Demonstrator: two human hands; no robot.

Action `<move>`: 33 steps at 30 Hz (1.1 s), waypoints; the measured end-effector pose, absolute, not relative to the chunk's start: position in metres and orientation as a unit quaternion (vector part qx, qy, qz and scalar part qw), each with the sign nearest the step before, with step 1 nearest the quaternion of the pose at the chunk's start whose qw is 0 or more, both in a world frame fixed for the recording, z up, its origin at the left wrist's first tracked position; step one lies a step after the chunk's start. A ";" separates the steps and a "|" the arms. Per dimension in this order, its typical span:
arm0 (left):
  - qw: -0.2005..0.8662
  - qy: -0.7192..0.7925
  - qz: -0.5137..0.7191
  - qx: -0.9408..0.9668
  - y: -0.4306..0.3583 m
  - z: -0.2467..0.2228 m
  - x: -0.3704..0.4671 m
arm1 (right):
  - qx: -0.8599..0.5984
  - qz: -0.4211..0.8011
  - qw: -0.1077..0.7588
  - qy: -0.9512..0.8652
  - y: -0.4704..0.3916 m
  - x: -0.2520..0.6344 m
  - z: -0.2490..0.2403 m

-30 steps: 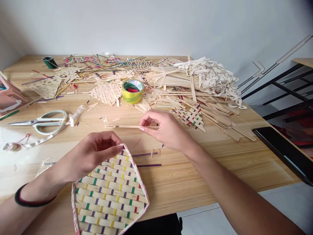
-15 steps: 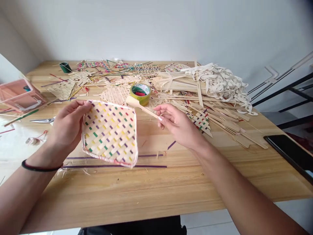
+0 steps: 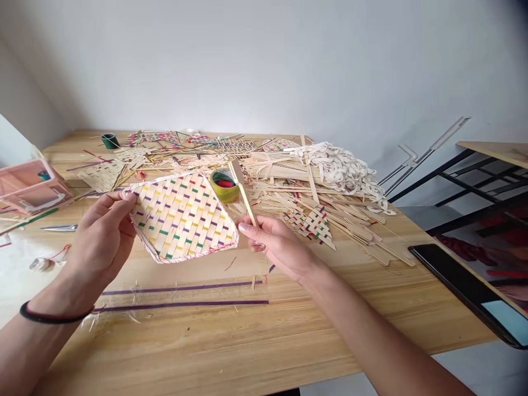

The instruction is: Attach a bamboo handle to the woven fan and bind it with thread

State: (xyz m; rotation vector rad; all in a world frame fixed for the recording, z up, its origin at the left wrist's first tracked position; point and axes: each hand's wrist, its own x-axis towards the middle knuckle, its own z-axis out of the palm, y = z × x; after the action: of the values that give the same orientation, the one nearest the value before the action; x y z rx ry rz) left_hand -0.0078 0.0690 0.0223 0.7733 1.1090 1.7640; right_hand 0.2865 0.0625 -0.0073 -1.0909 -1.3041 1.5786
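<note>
A woven panel (image 3: 181, 217) with purple, green, yellow and red strips and a pale wrapped border hangs above the table. Its left corner is pinched between the thumb and fingers of my left hand (image 3: 103, 228). My right hand (image 3: 274, 242) grips the lower end of a pale wooden stick (image 3: 243, 195), whose flat wider end points up and slightly left. The right thumb is close to the panel's right corner; whether they touch I cannot tell. Behind the stick sits a yellow tape roll (image 3: 224, 187) with something red inside.
Loose strips and a white ribbon heap (image 3: 342, 168) cover the back of the wooden table (image 3: 206, 346). At left are a pink box (image 3: 28, 184), scissors (image 3: 60, 227) and a thread spool (image 3: 41, 264). A phone (image 3: 454, 283) lies right. Two purple strips (image 3: 185, 303) lie in front.
The panel has turned, its right corner now pointing toward my right hand. The stick has swung from leaning left to nearly upright. The view has shifted, with the table lower in it.
</note>
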 end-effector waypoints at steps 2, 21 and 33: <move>0.442 0.447 0.722 0.289 0.069 0.025 -0.006 | -0.422 0.632 0.381 -0.526 0.063 0.287 -0.008; 0.604 0.354 0.466 0.541 0.042 -0.011 0.003 | -0.408 0.595 0.504 -0.475 0.059 0.275 -0.011; 0.490 0.426 0.451 0.613 0.028 -0.003 0.012 | -0.368 0.634 0.461 -0.500 0.052 0.218 0.005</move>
State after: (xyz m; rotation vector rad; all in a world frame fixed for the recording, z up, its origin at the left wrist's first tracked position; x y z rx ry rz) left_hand 0.0120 0.0282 -0.0028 1.4890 1.0346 1.0952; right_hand 0.2176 0.0519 0.0053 -0.9057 -1.2291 1.5593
